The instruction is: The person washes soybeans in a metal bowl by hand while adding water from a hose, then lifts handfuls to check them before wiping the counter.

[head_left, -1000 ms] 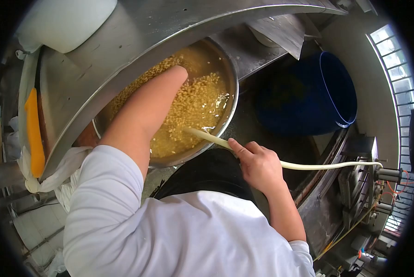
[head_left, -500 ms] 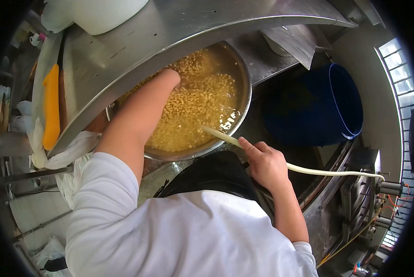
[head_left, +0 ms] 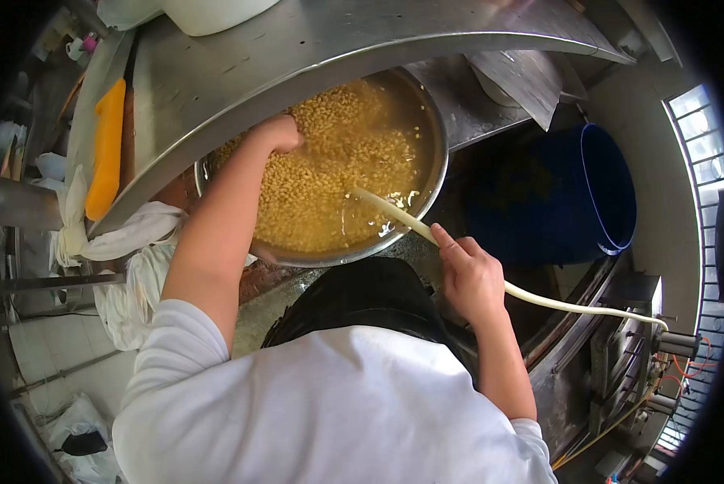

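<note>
A wide metal basin holds pale yellow beans, which look like soybeans, under cloudy water. My left hand reaches into its far left part; the back of the hand shows above the water, while the fingers are hidden among the beans. In my right hand, closed around it near its end, is a pale cream hose. The hose slants over the basin's near right rim, and its tip meets the water surface. From my hand it runs right toward metal fittings.
A steel counter overhangs the basin's far side, with a white container on it. At the counter's left edge is a yellow-orange handle. White cloths hang at left. A blue barrel stands right of the basin.
My left hand has shifted left and risen, so its back now shows where only the wrist did. My right hand still grips the hose. The view has tilted slightly.
</note>
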`<state>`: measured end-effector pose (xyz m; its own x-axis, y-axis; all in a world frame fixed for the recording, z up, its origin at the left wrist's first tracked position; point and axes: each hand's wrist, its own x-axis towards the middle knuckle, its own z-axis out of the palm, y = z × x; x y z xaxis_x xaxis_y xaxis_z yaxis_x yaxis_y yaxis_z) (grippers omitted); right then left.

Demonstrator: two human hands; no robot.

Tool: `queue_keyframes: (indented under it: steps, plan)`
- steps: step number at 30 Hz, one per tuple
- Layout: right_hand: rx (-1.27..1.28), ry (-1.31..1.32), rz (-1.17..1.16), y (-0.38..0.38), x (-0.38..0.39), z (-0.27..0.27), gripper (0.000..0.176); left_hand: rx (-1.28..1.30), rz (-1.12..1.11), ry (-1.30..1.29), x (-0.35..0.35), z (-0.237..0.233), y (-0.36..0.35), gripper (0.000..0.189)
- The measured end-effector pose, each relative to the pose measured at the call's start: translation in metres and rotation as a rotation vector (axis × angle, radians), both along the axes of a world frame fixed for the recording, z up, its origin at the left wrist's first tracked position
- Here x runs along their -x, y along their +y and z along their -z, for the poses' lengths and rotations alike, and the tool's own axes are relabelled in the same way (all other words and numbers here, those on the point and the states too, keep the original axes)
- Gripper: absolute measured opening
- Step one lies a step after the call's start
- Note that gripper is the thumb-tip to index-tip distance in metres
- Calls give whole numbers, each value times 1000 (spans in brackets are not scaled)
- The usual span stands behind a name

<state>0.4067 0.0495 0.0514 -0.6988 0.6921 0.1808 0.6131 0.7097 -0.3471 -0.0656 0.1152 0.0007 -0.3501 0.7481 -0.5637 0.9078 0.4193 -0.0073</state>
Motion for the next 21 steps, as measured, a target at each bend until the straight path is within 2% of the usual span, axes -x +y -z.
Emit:
queue_keyframes:
  steps: [2, 4, 5, 7, 8, 10, 14, 16, 21]
  plan:
    - [1, 30, 19, 4, 2, 4, 55, -14, -52, -35, 2, 1, -14, 51]
    - [-5, 28, 18, 10, 5, 8, 55, -259, -41, -21, 5, 13, -28, 62]
    - [-8, 26, 21, 14, 6, 10, 55, -260, -44, -20, 6, 18, -31, 62]
    - [-9, 35, 21, 21, 8, 16, 54, -247, -185, -17, 0, 19, -35, 74]
    - [-10, 45, 25, 24, 10, 19, 54, -248, -188, -17, 3, 24, -38, 74]
    - [7, 24, 24, 29, 12, 25, 54, -296, -352, -135, 7, 35, -45, 83]
    - [33, -26, -2, 28, 26, 30, 54, -366, -407, -114, 1, 37, -56, 87]
    - [52, -43, -8, 25, 34, 32, 54, -425, -548, -261, 4, 38, -60, 86]
    - [104, -49, -2, 27, 47, 35, 48, -418, -667, -323, 8, 47, -62, 88]
